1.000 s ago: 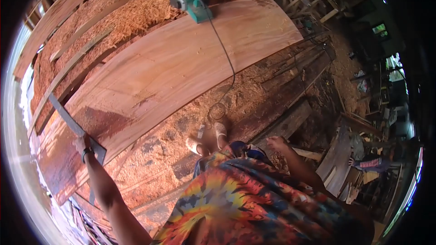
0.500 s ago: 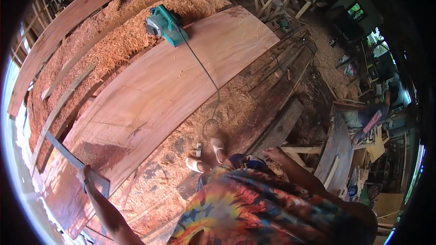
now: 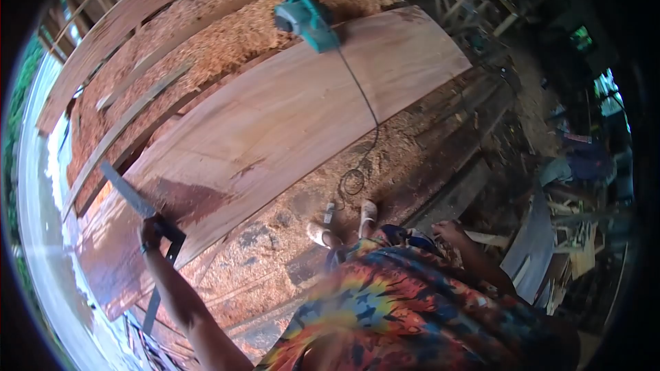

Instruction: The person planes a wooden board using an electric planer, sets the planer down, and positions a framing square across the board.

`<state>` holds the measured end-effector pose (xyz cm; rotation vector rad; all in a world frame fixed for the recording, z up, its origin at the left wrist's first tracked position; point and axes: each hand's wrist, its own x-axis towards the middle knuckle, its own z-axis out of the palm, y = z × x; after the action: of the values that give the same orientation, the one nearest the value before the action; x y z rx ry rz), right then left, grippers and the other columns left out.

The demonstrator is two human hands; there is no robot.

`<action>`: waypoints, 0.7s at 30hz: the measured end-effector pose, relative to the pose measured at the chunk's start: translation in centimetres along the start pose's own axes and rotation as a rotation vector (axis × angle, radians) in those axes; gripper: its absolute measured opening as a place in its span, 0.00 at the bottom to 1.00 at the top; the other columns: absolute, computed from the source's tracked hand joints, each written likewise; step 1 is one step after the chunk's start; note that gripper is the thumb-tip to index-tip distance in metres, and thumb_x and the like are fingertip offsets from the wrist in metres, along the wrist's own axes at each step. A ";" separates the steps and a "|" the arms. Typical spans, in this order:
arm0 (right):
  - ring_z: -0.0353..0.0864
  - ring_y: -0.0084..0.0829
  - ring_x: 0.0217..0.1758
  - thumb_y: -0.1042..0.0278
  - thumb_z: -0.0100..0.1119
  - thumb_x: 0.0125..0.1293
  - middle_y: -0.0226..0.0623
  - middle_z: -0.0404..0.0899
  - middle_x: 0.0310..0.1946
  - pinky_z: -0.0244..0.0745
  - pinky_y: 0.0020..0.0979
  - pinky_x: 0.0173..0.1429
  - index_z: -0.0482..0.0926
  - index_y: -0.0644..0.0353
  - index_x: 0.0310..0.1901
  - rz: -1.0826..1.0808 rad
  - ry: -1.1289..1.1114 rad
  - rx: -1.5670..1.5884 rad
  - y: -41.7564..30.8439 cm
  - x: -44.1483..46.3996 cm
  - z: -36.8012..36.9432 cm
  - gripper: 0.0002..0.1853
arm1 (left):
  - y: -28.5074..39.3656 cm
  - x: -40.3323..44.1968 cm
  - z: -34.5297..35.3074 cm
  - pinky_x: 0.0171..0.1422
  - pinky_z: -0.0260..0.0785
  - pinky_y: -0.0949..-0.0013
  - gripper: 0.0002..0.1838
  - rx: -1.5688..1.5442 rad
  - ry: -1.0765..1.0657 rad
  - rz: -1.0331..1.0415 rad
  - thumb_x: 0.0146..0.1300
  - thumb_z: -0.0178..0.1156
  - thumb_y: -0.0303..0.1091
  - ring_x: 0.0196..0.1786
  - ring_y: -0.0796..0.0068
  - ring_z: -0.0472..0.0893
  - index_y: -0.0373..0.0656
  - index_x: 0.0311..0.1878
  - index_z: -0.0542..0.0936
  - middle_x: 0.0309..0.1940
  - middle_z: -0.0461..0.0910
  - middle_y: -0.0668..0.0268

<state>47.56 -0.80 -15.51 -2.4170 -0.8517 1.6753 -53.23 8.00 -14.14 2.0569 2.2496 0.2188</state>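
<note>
My left hand [image 3: 152,231] is closed around a metal carpenter's square [image 3: 128,190]. The square's long arm points up and left over the near-left part of a wide wooden slab [image 3: 289,120], while its other arm hangs down past my wrist. My right hand [image 3: 450,231] is by my waist at the right, with loosely bent fingers and no object visible in it. A green electric planer [image 3: 309,20] rests on the slab's far edge, far from both hands. Its black cord [image 3: 361,89] runs across the slab down to the floor near my feet.
Wood shavings [image 3: 227,31] are heaped behind the slab, among long boards [image 3: 130,48]. More shavings and a coil of cord [image 3: 354,182] lie around my feet. At the right, another person [image 3: 581,163] bends near a leaning board [image 3: 529,240] and scrap wood.
My left hand has lifted and turned the carpenter's square, which lay flatter across the slab's end before. The view has shifted left, so the slab and planer appear further right.
</note>
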 end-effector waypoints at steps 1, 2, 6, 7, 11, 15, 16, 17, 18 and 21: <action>0.86 0.30 0.33 0.53 0.63 0.71 0.40 0.87 0.41 0.80 0.34 0.35 0.80 0.64 0.56 -0.020 -0.007 0.022 -0.6 0.5 -0.2 0.22 | 1.6 0.5 -0.4 0.42 0.78 0.52 0.13 -0.015 0.008 -0.071 0.57 0.64 0.34 0.40 0.50 0.86 0.52 0.46 0.87 0.37 0.87 0.54; 0.86 0.30 0.33 0.53 0.64 0.71 0.39 0.87 0.41 0.80 0.33 0.35 0.80 0.64 0.55 -0.038 -0.011 0.047 -1.3 0.6 -0.3 0.22 | -0.9 1.4 2.9 0.41 0.78 0.52 0.10 0.016 0.017 -0.242 0.63 0.61 0.42 0.39 0.51 0.87 0.53 0.40 0.89 0.33 0.87 0.55; 0.86 0.28 0.33 0.54 0.65 0.71 0.37 0.86 0.38 0.79 0.31 0.32 0.81 0.64 0.54 -0.133 0.002 0.091 -2.1 2.6 -1.0 0.21 | 3.8 2.4 2.8 0.46 0.78 0.52 0.20 0.402 -0.084 -0.450 0.70 0.54 0.49 0.42 0.52 0.87 0.48 0.34 0.89 0.34 0.87 0.54; 0.85 0.28 0.33 0.54 0.65 0.71 0.36 0.86 0.37 0.79 0.31 0.32 0.81 0.64 0.53 -0.121 0.002 0.080 -2.8 2.4 -0.9 0.20 | 5.4 2.1 2.8 0.47 0.78 0.51 0.21 0.422 0.005 -0.436 0.70 0.55 0.51 0.40 0.51 0.87 0.47 0.33 0.89 0.32 0.87 0.54; 0.84 0.28 0.31 0.55 0.66 0.70 0.35 0.84 0.35 0.79 0.32 0.31 0.80 0.62 0.52 -0.095 -0.054 0.097 -1.7 3.8 -1.7 0.19 | 19.3 3.7 -1.3 0.53 0.74 0.50 0.14 -0.321 0.371 -0.825 0.61 0.60 0.40 0.45 0.47 0.84 0.39 0.40 0.87 0.41 0.85 0.47; 0.85 0.32 0.34 0.55 0.64 0.71 0.38 0.86 0.40 0.80 0.34 0.35 0.76 0.59 0.59 -0.072 -0.160 0.122 2.6 9.6 -4.2 0.22 | 30.9 6.4 -1.4 0.53 0.73 0.50 0.16 -0.392 0.501 -0.959 0.59 0.51 0.30 0.48 0.43 0.83 0.39 0.48 0.82 0.44 0.84 0.47; 0.85 0.33 0.35 0.55 0.63 0.72 0.39 0.86 0.41 0.80 0.35 0.36 0.75 0.60 0.60 -0.050 -0.141 0.100 1.6 8.3 -4.5 0.22 | 32.5 6.9 -0.3 0.52 0.72 0.47 0.16 -0.310 0.492 -0.940 0.59 0.51 0.29 0.48 0.41 0.83 0.40 0.49 0.80 0.42 0.84 0.46; 0.85 0.33 0.36 0.54 0.62 0.72 0.40 0.86 0.41 0.80 0.35 0.38 0.75 0.60 0.61 -0.029 -0.123 0.077 1.2 8.1 -5.1 0.23 | 34.6 7.1 0.6 0.51 0.71 0.43 0.15 -0.176 0.505 -0.807 0.59 0.50 0.26 0.48 0.36 0.82 0.40 0.48 0.78 0.40 0.83 0.43; 0.86 0.35 0.39 0.54 0.59 0.74 0.42 0.86 0.44 0.81 0.36 0.42 0.75 0.61 0.62 0.007 -0.132 0.051 0.9 8.3 -5.8 0.23 | 37.9 7.9 0.4 0.50 0.70 0.40 0.12 -0.247 0.506 -0.906 0.58 0.49 0.25 0.45 0.33 0.81 0.40 0.45 0.76 0.39 0.82 0.40; 0.86 0.35 0.41 0.56 0.59 0.73 0.42 0.86 0.46 0.81 0.36 0.44 0.76 0.62 0.61 -0.102 -0.150 0.071 4.9 13.7 -8.4 0.22 | 45.9 9.3 0.0 0.47 0.72 0.40 0.12 -0.294 0.443 -0.957 0.59 0.49 0.27 0.44 0.33 0.81 0.41 0.46 0.76 0.39 0.82 0.39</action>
<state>60.29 3.73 -25.51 -2.1853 -0.9014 1.8333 -8.96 21.21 -6.36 0.6826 2.9162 0.8935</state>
